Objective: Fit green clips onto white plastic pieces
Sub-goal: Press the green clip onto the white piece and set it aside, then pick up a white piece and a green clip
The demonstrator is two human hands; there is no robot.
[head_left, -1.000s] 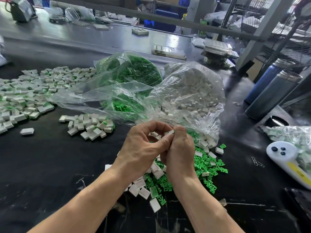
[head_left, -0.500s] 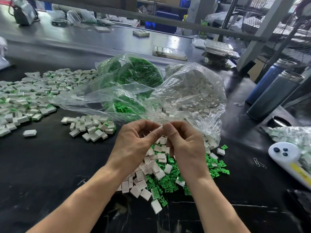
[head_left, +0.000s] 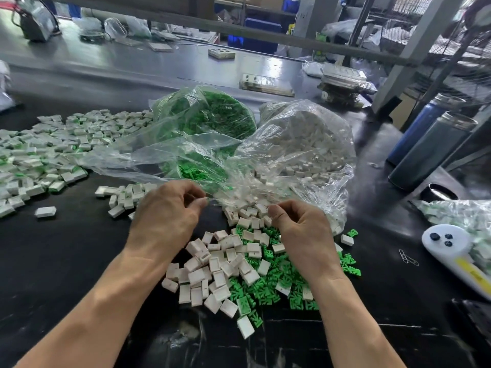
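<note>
While both hands hang over the heap, I read the layout for the next pick. My left hand sits above the dark desk, fingers curled inward with the thumb tip close against the forefinger; whether it pinches a small part I cannot tell, since the knuckles hide the inside. My right hand is likewise curled, thumb and forefinger drawn together at the mouth of the clear bag of white pieces, and again I cannot tell if anything sits between them.

The loose white plastic pieces lie in a heap on the desk, directly between my two wrists and nearer to me than the fingertips. The loose green clips spread beneath and to the right of that heap, partly under my right wrist. So I judge the right hand is nearer the clips and the left is nearer the white pieces; both must draw back toward me and drop. The pieces lie at all angles, with no common long axis.

A bag of green clips stands behind, and a spread of what look like fitted pieces lies far left.
</note>
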